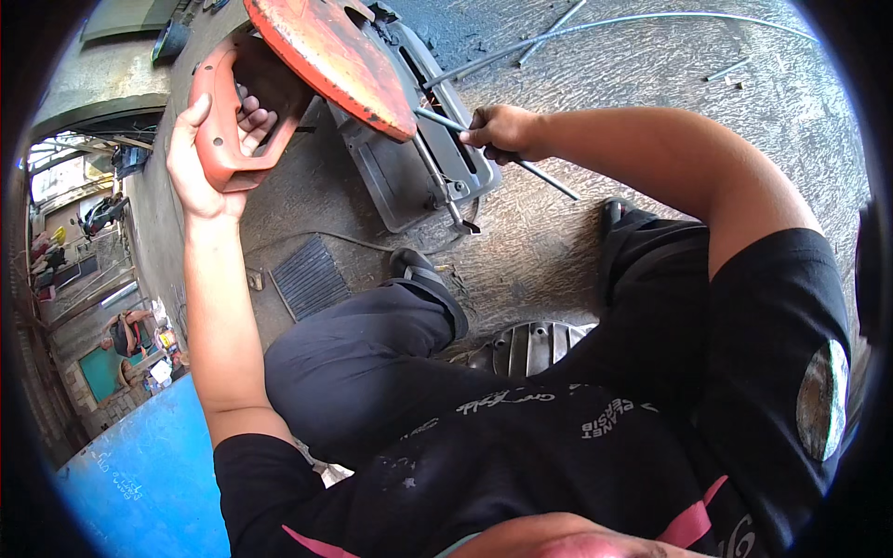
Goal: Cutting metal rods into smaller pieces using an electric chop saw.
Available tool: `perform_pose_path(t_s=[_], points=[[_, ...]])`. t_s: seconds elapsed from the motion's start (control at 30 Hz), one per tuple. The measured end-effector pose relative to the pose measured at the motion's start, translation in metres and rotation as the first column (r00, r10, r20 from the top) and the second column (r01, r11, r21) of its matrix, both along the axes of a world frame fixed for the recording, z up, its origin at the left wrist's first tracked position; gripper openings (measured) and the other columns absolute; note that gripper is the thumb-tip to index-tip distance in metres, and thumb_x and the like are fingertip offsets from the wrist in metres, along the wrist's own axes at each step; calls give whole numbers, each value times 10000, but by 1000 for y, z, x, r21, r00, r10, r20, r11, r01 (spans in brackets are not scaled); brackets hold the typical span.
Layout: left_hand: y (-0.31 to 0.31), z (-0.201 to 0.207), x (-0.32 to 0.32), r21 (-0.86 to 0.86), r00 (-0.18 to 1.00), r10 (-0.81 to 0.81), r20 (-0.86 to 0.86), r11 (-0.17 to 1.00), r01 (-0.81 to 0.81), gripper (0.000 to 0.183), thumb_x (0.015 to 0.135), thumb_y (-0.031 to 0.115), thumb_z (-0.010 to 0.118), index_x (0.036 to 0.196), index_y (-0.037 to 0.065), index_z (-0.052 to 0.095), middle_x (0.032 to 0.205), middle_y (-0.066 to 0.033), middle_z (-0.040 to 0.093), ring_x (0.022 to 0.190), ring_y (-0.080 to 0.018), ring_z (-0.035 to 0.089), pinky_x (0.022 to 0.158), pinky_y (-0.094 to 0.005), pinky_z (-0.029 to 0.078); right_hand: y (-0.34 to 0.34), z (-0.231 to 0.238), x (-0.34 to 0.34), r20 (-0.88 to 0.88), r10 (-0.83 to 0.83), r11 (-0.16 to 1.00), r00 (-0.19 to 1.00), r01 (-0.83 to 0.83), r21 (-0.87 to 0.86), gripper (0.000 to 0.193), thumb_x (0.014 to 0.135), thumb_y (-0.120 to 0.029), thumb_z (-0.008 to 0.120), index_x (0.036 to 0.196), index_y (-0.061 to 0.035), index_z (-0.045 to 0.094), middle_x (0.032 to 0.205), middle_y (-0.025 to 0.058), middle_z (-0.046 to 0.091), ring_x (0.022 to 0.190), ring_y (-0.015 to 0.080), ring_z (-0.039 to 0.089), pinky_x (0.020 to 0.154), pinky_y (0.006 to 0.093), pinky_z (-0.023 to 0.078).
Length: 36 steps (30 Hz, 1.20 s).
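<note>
My left hand is wrapped round the D-shaped, orange-red handle of a cut-off saw. The saw's worn orange blade guard hangs over the grey base and hides the blade. In my right hand is a thin metal rod, gripped near its middle. Its far end runs to the base beside the guard's lower edge, and its near end points toward my right foot. A clamp screw lies along the base, just below the guard's tip. Whether the blade touches the rod is hidden.
A long rod and a short cut piece lie on the rough floor beyond. A dark ribbed mat and a cable are near my left foot. Between my legs stands a finned metal part; a blue panel is at left.
</note>
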<state>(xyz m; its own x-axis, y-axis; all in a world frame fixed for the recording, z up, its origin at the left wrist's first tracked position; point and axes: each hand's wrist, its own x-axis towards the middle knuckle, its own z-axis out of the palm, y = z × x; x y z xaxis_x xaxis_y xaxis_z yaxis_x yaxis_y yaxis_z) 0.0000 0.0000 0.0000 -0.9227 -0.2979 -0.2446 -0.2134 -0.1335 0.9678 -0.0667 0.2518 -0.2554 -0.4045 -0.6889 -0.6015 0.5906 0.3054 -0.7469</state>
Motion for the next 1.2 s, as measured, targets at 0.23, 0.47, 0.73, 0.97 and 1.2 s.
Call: perform_pose_path(t_s=[0.23,0.47,0.73,0.97,1.2], points=[[3,-2,0,3,1000,19,3,1000,-19,503,833,333,534,1149,-54,474,947,-159,557,866,-260,584,885,-403,479,4,4,2,18,42,999,999,-42,4,198,889,-205,592,831,-39,502,624,46,489,468,130,465,376,287,377],[0,-2,0,-8,1000,6,3,1000,-6,538,824,347,543,1167,-59,460,952,-158,550,871,-253,582,887,-402,479,-1,-2,5,156,49,991,987,-29,-129,152,925,-183,514,836,-63,484,692,40,481,497,136,467,417,283,406],[-2,-3,0,3,1000,-7,6,1000,7,536,838,347,527,1177,-62,452,973,-158,553,900,-262,574,905,-405,467,3,-7,6,242,139,969,960,-81,-233,205,948,-219,459,825,-55,472,690,59,473,555,160,471,467,306,407],[-5,-2,0,33,1000,4,15,999,-4,542,848,342,519,1203,-61,440,997,-164,557,922,-276,564,932,-416,446,-1,-8,5,266,175,964,948,-110,-242,271,971,-289,390,852,-61,476,698,50,456,574,166,456,516,302,397],[-7,-2,0,53,1000,-17,17,998,16,531,847,331,519,1208,-51,439,999,-167,560,925,-284,570,930,-423,450,-2,-8,8,343,151,973,927,-78,-219,328,968,-317,396,863,-31,516,698,64,483,574,181,476,515,331,412]])
